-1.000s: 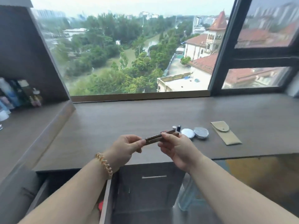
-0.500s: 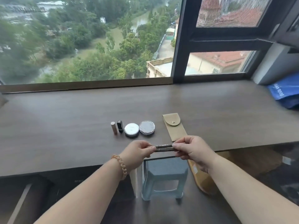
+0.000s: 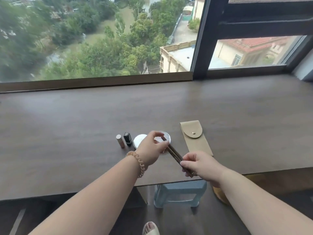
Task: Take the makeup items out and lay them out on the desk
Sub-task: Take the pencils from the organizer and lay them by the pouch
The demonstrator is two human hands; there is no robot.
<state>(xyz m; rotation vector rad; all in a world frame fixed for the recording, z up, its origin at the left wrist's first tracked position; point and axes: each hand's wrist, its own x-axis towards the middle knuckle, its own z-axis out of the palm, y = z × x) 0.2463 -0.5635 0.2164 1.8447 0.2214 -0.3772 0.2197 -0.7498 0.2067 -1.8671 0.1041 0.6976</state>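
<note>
Both hands share one load: the right hand [image 3: 199, 164] pinches the near end of a pair of slim brown pencils [image 3: 174, 153], and the left hand [image 3: 152, 146] closes its fingertips on the far end, holding them slanted just above the table [image 3: 67, 124]. They may be two sticks or one with a seam; the blur leaves that unsure.

Taking the tan pouch [image 3: 194, 138] as the landmark: to its left stands a row already laid out, namely a silver compact [image 3: 166, 135] half hidden behind the left hand, a white compact [image 3: 138, 140] beside it, then a black lipstick [image 3: 127, 139] and a pale rose tube [image 3: 120, 141] farthest left. So four pieces and the pouch look placed, and the pencils are the piece in hand, not yet set down. Whether more items wait out of view cannot be told.

Bare table lies between pouch and silver compact, narrow; wide free surface spreads right of the pouch and behind it toward the window sill [image 3: 94, 82]. Its near edge runs just under the right hand, so a drop there could roll off
</note>
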